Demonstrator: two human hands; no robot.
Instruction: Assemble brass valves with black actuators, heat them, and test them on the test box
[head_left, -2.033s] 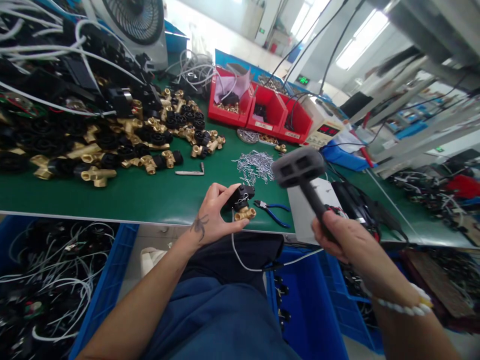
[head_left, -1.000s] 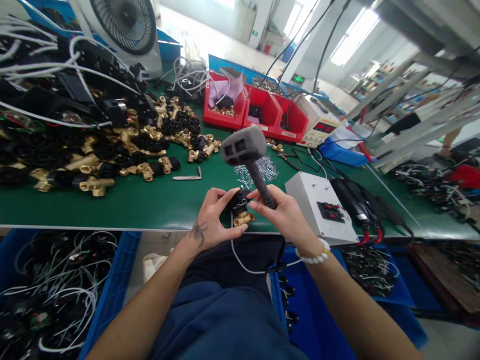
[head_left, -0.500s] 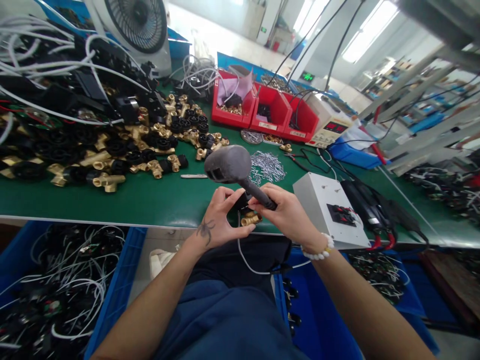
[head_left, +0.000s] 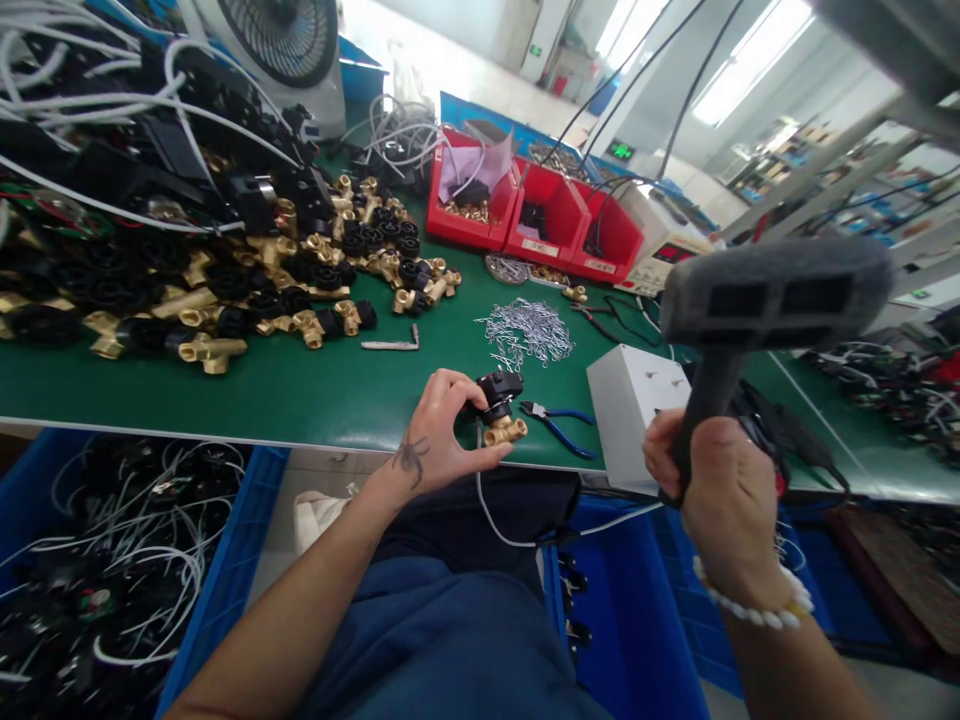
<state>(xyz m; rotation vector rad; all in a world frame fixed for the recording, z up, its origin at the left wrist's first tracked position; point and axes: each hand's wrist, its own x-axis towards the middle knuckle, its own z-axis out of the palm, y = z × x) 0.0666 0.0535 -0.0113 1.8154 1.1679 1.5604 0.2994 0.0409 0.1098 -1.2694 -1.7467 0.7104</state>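
My left hand (head_left: 441, 430) grips a brass valve (head_left: 505, 431) with a black plastic housing (head_left: 498, 390) on top, near the front edge of the green bench. A white cable (head_left: 495, 527) hangs from the assembly toward my lap. My right hand (head_left: 724, 490) is closed around the handle of a dark grey mallet (head_left: 776, 295), raised on the right, well apart from the valve. Blue-handled cutting pliers (head_left: 564, 426) lie just right of the valve. Behind it is a heap of small metal clips (head_left: 529, 332), and an L-shaped metal tool (head_left: 393, 345) rests to its left.
Many brass valves (head_left: 214, 350) with black parts crowd the bench's left side, below a fan (head_left: 279, 40). Red bins (head_left: 538, 247) line the back. A grey box (head_left: 634, 400) stands at right. Blue crates (head_left: 247, 560) with cabled parts sit below the bench.
My right hand has lifted the mallet away from the valve, up and to the right. The pliers and more of the valve are now uncovered. My left hand has stayed in place.
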